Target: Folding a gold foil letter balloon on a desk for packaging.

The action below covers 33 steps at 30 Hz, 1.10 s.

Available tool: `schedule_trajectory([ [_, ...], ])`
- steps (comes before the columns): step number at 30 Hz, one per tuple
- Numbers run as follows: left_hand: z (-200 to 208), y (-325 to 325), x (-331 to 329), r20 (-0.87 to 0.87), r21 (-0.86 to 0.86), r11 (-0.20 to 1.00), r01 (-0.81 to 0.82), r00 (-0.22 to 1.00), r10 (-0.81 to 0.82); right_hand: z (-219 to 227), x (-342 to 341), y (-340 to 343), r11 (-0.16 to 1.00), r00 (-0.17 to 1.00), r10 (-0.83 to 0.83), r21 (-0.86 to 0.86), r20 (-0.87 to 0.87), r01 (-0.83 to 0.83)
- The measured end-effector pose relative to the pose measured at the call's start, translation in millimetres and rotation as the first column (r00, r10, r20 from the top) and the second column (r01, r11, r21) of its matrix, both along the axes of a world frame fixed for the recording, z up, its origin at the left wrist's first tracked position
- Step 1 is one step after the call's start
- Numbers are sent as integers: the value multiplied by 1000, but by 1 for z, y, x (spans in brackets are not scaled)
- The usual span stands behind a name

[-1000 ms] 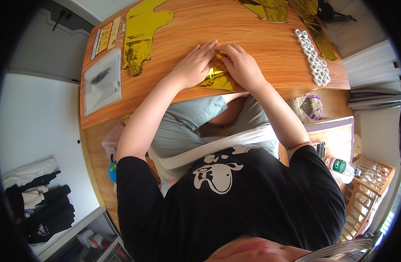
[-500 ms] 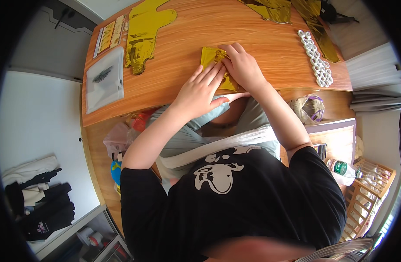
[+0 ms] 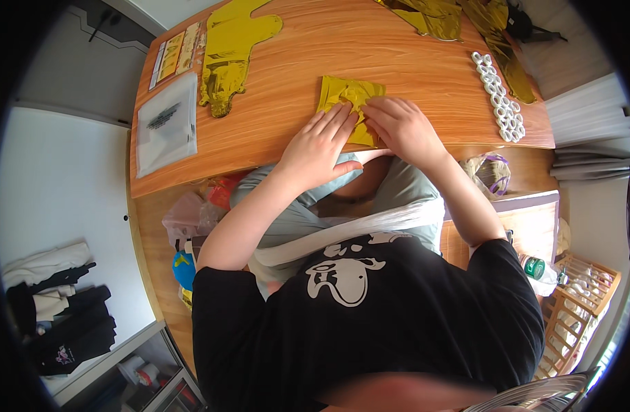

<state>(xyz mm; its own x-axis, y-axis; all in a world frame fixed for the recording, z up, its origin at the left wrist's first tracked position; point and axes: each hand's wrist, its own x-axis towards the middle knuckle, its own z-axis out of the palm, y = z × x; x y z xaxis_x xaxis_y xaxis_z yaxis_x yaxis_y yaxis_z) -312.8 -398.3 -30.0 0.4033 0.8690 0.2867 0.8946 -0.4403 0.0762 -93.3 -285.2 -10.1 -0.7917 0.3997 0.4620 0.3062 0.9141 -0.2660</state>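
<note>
A folded piece of gold foil (image 3: 339,88), which looks like a deflated foil balloon, lies near the table's front edge. My left hand (image 3: 320,143) rests flat on its left part, fingers stretched out and thumb apart. At the foil's right side, my right hand (image 3: 407,129) touches it with slightly bent fingers, palm down. Between the hands, the foil's middle is creased and raised. The underside of both hands is hidden. A larger, flat gold foil balloon (image 3: 234,48) lies farther left on the table.
More gold foil (image 3: 435,17) lies at the far right. White rings (image 3: 497,93) form a strip near the table's right edge. On the left are a clear plastic bag (image 3: 167,127) and a printed card (image 3: 176,56). The wooden table (image 3: 281,75) ends just before my lap.
My right hand has slid right and back toward me, off the foil's upper middle to its right side, uncovering more foil. My left hand stays flat on the foil.
</note>
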Motion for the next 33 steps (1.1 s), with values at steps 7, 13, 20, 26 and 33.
schedule_trajectory([
  [7,6,-2,1,-6,-40,999,6,1000,-7,-4,11,-3,997,994,38,-63,101,-32],
  [13,44,22,-11,349,-316,949,3,930,113,-9,11,-6,996,998,12,-92,67,-5],
  [20,29,82,-20,221,-53,986,158,965,-143,-11,-1,-20,991,994,-104,-76,36,107],
  [26,9,99,-36,67,-170,957,234,972,-226,-15,-9,-36,970,971,-237,-42,22,238],
  [33,6,108,-42,247,-269,910,317,935,-253,-14,-1,-40,974,970,-225,28,93,223],
])
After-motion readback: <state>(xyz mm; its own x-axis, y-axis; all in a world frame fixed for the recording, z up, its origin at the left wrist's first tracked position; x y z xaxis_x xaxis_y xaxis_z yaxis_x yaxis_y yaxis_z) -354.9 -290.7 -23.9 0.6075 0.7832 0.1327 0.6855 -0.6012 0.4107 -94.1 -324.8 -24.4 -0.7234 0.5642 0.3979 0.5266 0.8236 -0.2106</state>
